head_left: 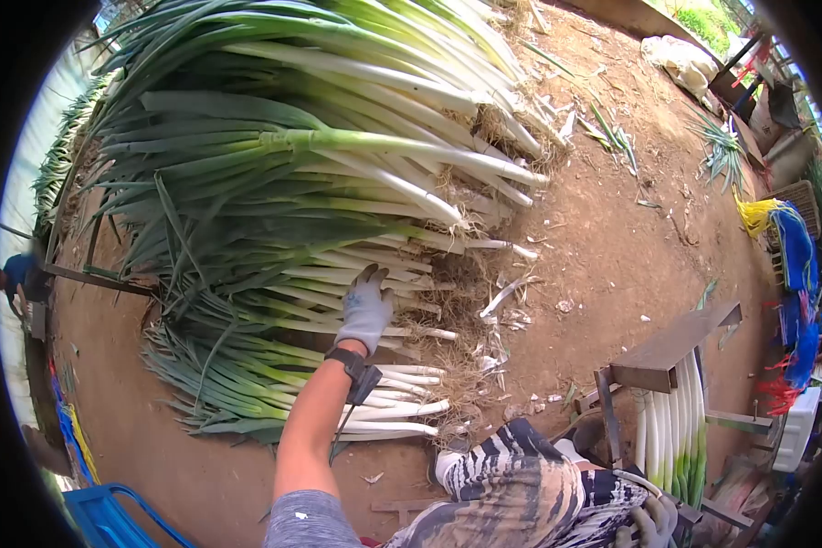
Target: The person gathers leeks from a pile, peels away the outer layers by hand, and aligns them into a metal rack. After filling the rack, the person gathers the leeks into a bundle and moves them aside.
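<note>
My left hand, in a pale glove, reaches over a big pile of long green onions. Its fingers look stretched out over the white stalks, with no stalk visibly gripped. A dark watch-like device is strapped round that wrist. My right hand, also gloved, is low at the right edge of my lap, near a metal stand. A row of green onions lies in this stand, white ends upward in view. The right hand's fingers are partly hidden, and I cannot make out whether they hold anything.
Dry roots and peelings litter the dirt floor. A blue plastic stool stands at lower left. Blue, yellow and red strings hang at right beside a white box. Another person is at far left.
</note>
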